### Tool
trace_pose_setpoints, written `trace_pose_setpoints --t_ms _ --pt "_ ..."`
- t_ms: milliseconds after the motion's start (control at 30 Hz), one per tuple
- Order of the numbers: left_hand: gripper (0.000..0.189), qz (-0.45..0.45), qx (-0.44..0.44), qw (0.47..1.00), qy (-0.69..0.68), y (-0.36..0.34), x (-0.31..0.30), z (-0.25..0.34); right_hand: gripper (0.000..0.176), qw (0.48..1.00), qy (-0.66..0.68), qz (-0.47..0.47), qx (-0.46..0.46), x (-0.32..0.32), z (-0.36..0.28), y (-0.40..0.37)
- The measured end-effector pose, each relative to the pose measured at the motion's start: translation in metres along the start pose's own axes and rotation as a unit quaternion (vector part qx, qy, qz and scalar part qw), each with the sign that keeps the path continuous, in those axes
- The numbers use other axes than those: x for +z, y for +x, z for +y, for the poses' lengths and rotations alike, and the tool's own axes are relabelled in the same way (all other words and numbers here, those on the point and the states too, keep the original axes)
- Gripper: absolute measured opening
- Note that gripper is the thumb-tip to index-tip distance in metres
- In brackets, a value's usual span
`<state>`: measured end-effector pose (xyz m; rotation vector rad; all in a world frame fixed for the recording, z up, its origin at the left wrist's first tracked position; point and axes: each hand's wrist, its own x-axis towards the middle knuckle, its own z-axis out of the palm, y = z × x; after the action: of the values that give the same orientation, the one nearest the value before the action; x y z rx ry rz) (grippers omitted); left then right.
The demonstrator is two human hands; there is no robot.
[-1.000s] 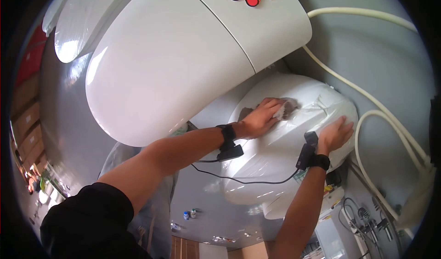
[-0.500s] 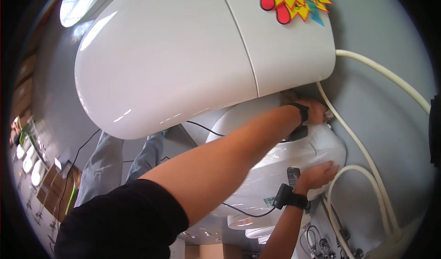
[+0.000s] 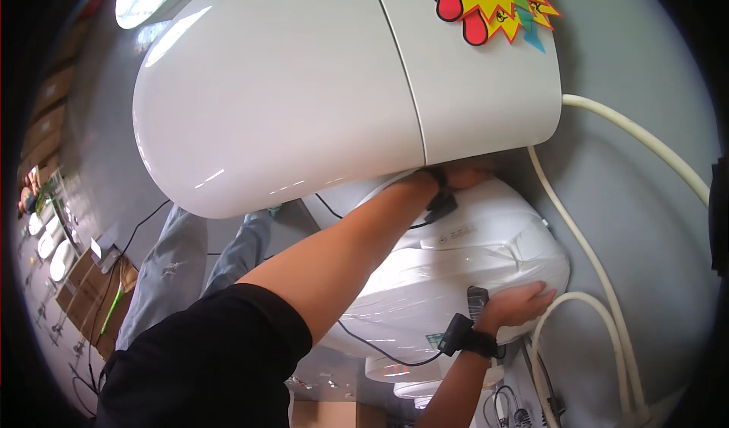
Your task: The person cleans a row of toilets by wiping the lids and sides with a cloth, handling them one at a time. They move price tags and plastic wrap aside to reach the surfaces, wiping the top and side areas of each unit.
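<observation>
Plastic wrap covers the wrapped toilet (image 3: 471,253), and both hands are on it. The left hand (image 3: 465,176) is pushed into the dark gap under the back of the big white toilet (image 3: 288,94). Only its knuckles show, so I cannot tell if it is squeezing anything or lying loose.

A second ago this hand was out in the open on top of the wrap, rubbing with a brown cloth. Then it went far back toward the wall. Now it has come a little way back along the gap, and the cloth is hidden. I think the rubbing has moved from the top to the hard-to-reach back part.

The right hand (image 3: 522,302) lies flat and open on the side of the wrapped toilet. It has slid lower. A cream hose (image 3: 579,297) curls just beside it.

The wrapped toilet's long way runs from the low left up to the right. Its back end points to the hoses.
</observation>
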<state>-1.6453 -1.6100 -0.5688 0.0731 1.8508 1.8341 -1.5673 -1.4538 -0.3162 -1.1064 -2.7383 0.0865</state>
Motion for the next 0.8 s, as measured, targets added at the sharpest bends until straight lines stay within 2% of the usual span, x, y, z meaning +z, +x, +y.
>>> trace_pose_setpoints --t_ms 67,100,167,233,300,367,400,467,500,567,600,667,700,800 --pt "0.057 0.070 -0.030 0.995 0.059 -0.005 0.005 -0.019 0.063 1.000 0.014 0.000 0.000 0.001 -0.002 -0.001" --pt "0.057 0.071 -0.031 0.996 0.052 -0.011 0.001 -0.005 0.062 1.000 0.023 0.000 0.006 0.000 0.000 -0.002" --pt "0.062 0.024 -0.116 0.992 0.041 -0.003 -0.005 0.022 0.063 1.000 0.010 0.013 -0.019 0.006 0.015 0.000" --pt "0.066 0.013 -0.077 0.997 0.020 0.027 0.021 0.004 0.066 0.999 -0.005 0.018 -0.039 0.005 0.015 0.002" --pt "0.064 -0.043 -0.076 0.986 -0.139 0.029 0.013 0.044 0.066 0.999 -0.002 0.019 -0.029 0.005 0.009 0.002" --pt "0.061 -0.098 -0.077 0.949 -0.290 0.023 0.001 0.080 0.067 1.000 0.000 0.016 -0.025 0.005 0.012 0.002" --pt "0.061 -0.097 -0.078 0.949 -0.290 0.028 0.002 0.090 0.067 1.000 0.000 0.016 -0.025 0.005 0.011 0.002" --pt "0.057 -0.204 -0.019 0.953 -0.225 0.042 0.011 0.112 0.058 0.999 0.000 0.021 -0.036 0.005 0.010 0.001" --pt "0.057 -0.203 -0.020 0.953 -0.226 0.039 0.009 0.123 0.058 0.999 0.000 0.020 -0.037 0.001 0.002 -0.002" --pt "0.055 -0.162 0.000 0.987 -0.021 0.038 0.008 0.141 0.057 1.000 -0.004 0.001 0.012 -0.004 -0.012 -0.006" --pt "0.055 -0.161 0.001 0.987 -0.023 0.051 0.018 0.128 0.057 1.000 -0.005 0.002 0.011 0.000 -0.005 -0.003" --pt "0.057 -0.175 0.103 0.978 -0.044 0.073 0.032 0.094 0.065 0.999 -0.018 0.027 -0.030 0.007 0.015 0.003" --pt "0.057 -0.175 0.102 0.978 -0.043 0.080 0.028 0.078 0.065 0.999 -0.017 0.026 -0.029 0.007 0.014 0.002" --pt "0.058 -0.165 0.040 0.981 0.092 0.079 0.013 0.041 0.065 0.999 0.009 0.012 -0.029 0.002 0.006 -0.002"
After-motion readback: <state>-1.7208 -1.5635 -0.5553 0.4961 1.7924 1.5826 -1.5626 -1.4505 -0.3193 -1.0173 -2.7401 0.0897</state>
